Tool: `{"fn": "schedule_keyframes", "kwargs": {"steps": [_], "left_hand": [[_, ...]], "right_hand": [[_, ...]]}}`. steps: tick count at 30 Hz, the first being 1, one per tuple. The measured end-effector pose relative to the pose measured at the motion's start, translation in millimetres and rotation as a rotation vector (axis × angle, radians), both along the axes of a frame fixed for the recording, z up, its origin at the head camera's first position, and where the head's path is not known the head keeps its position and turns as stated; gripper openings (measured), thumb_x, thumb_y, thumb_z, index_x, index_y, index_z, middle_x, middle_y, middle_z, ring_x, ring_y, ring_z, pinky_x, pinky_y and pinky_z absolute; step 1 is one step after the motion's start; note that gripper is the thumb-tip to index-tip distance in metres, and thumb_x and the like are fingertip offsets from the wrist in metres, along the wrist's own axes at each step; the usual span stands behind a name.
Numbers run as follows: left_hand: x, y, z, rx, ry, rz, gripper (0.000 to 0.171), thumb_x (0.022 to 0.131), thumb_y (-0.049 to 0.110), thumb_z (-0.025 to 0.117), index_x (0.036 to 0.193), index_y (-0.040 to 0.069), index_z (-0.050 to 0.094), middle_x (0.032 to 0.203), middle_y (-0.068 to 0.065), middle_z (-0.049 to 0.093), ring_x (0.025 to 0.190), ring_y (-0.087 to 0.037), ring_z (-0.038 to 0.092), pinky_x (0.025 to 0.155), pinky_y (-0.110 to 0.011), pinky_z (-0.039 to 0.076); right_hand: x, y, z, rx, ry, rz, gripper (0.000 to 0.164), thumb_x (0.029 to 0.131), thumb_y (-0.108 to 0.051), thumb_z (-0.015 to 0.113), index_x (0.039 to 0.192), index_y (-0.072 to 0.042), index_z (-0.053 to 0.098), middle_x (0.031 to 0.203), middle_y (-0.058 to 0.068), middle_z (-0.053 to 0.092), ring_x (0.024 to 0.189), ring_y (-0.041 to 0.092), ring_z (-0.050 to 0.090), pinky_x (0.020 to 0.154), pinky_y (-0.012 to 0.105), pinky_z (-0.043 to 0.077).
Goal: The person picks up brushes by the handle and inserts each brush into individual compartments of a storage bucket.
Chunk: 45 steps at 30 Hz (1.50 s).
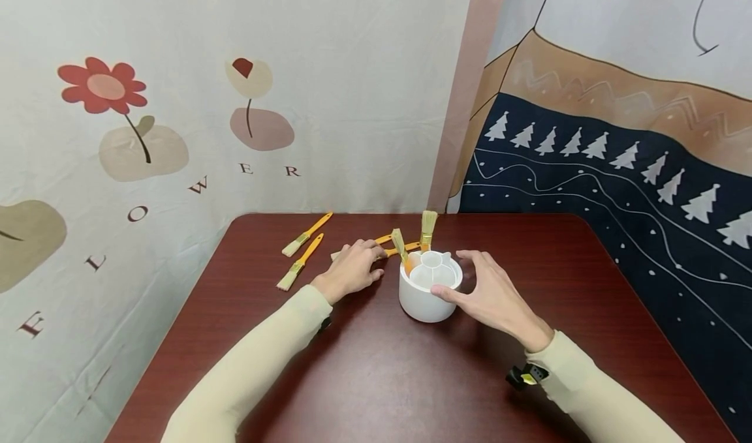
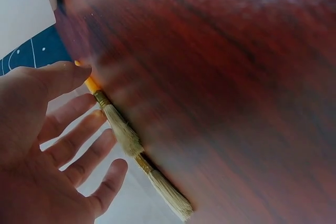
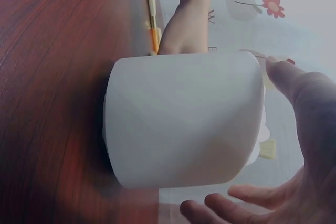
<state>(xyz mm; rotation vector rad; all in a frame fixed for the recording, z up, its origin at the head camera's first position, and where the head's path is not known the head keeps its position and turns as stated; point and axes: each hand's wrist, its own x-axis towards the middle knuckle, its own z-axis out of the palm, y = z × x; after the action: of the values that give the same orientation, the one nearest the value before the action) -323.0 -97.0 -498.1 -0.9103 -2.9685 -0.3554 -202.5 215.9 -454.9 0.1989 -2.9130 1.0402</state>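
A white round divided holder (image 1: 424, 303) stands on the table with two paintbrushes, bristles up, in it: one brush (image 1: 399, 242) at its left, another (image 1: 429, 224) at the back. My right hand (image 1: 493, 293) spreads around the holder's right side, thumb by the front rim; in the right wrist view the fingers look apart from the white wall (image 3: 184, 121). My left hand (image 1: 350, 268) reaches over two yellow-handled brushes lying left of the holder, partly hiding them. In the left wrist view its fingers are loosely bent beside a brush (image 2: 123, 129), with no clear grip.
Two more paintbrushes, one (image 1: 307, 234) behind the other (image 1: 300, 263), lie further left on the dark red table (image 1: 376, 378). Printed cloths hang at the table's back edge, a pale flower one (image 1: 364, 91) and a dark tree one (image 1: 564, 182).
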Motion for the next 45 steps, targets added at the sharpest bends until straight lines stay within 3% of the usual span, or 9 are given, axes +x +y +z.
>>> {"fn": "schedule_keyframes", "kwargs": {"steps": [9,16,27,33,36,40,45], "left_hand": [[6.0,-10,-1.7,0.029,-0.009,0.002,0.031,0.108,0.023,0.087,0.137,0.014,0.083,0.144,-0.007,0.079,0.135,-0.035,0.072,0.106,-0.057,0.060],[11.2,-17,-1.7,0.028,0.002,0.004,0.025,0.105,0.021,0.089,0.129,0.016,0.085,0.139,-0.007,0.081,0.131,-0.035,0.075,0.106,-0.061,0.061],[18.6,-35,-4.2,0.123,0.043,-0.089,0.022,0.101,0.011,0.092,0.122,0.012,0.088,0.123,-0.004,0.084,0.113,-0.024,0.079,0.107,-0.049,0.066],[22.9,-47,-6.4,0.130,0.026,-0.113,0.020,0.101,0.008,0.091,0.120,0.014,0.088,0.122,-0.002,0.086,0.125,-0.029,0.079,0.124,-0.058,0.058],[24.7,-50,-5.9,0.136,0.008,-0.115,0.020,0.101,0.008,0.091,0.121,0.013,0.087,0.123,-0.003,0.086,0.128,-0.030,0.078,0.123,-0.058,0.058],[25.7,-50,-4.8,0.143,-0.005,-0.089,0.027,0.101,0.016,0.093,0.127,0.012,0.085,0.126,-0.004,0.086,0.129,-0.029,0.078,0.118,-0.055,0.061],[27.7,-47,-3.8,0.123,-0.007,0.023,0.034,0.102,0.028,0.094,0.129,0.011,0.085,0.128,-0.005,0.086,0.129,-0.030,0.079,0.110,-0.051,0.067]], "right_hand": [[-3.5,6,-3.0,-0.015,0.010,0.038,0.097,0.098,-0.075,0.083,0.169,-0.015,0.055,0.167,0.014,0.061,0.152,0.039,0.060,0.125,0.073,0.052],[-4.7,7,-4.2,-0.017,-0.007,0.047,0.098,0.100,-0.074,0.082,0.172,-0.015,0.052,0.171,0.015,0.058,0.157,0.042,0.057,0.127,0.077,0.049],[-11.0,14,-5.4,-0.056,-0.048,0.041,0.095,0.101,-0.072,0.081,0.174,-0.018,0.051,0.174,0.013,0.057,0.151,0.038,0.062,0.123,0.072,0.054],[-15.6,20,-9.0,-0.106,-0.043,0.096,0.089,0.104,-0.065,0.082,0.174,-0.021,0.051,0.173,0.011,0.059,0.150,0.037,0.065,0.123,0.071,0.055],[-16.5,22,-10.0,-0.122,-0.053,0.121,0.088,0.104,-0.062,0.083,0.175,-0.022,0.050,0.174,0.010,0.059,0.152,0.038,0.064,0.125,0.072,0.053],[-18.2,23,-11.3,-0.133,-0.060,0.146,0.089,0.103,-0.060,0.085,0.176,-0.023,0.049,0.176,0.010,0.058,0.156,0.039,0.061,0.128,0.073,0.050],[-21.5,21,-15.0,-0.135,-0.050,0.182,0.088,0.104,-0.057,0.085,0.176,-0.021,0.049,0.177,0.011,0.056,0.161,0.042,0.056,0.131,0.076,0.045]]}}
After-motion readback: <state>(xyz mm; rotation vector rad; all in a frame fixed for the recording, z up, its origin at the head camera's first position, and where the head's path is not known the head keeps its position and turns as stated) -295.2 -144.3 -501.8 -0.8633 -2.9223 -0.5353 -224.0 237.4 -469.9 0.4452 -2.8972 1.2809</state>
